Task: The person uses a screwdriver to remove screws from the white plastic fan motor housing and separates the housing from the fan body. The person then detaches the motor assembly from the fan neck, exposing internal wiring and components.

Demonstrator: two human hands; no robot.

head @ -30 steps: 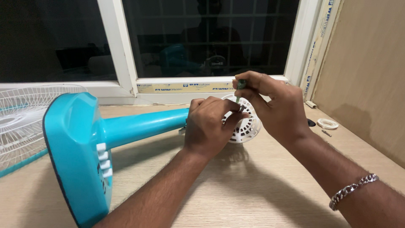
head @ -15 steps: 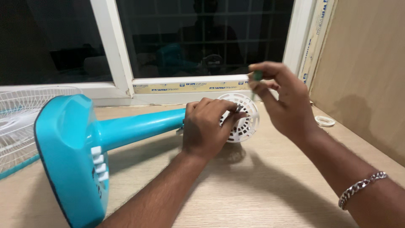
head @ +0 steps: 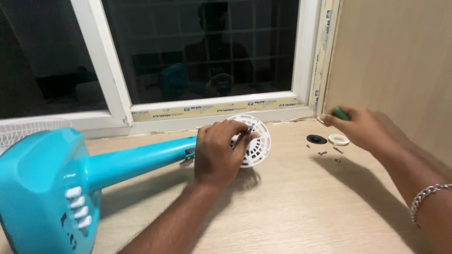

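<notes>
A teal pedestal fan lies on its side on a wooden table (head: 292,207). Its base (head: 42,188), with white buttons, is at the left, and its pole (head: 141,160) runs right to a white vented motor cover (head: 256,141). My left hand (head: 219,153) grips that cover and pinches a small metal part at its top. Far to the right, my right hand (head: 360,127) holds a green-handled screwdriver (head: 340,113) just above a white ring (head: 339,139), a black disc (head: 316,139) and several loose screws (head: 325,152).
A white fan grille (head: 23,129) shows at the far left behind the base. A white-framed window (head: 207,110) with dark glass runs along the back. A brown board wall (head: 395,66) closes the right side.
My right hand has left the motor cover with the screwdriver and swung right toward the loose parts by the wall. My left hand stays on the cover. The view has shifted right.
</notes>
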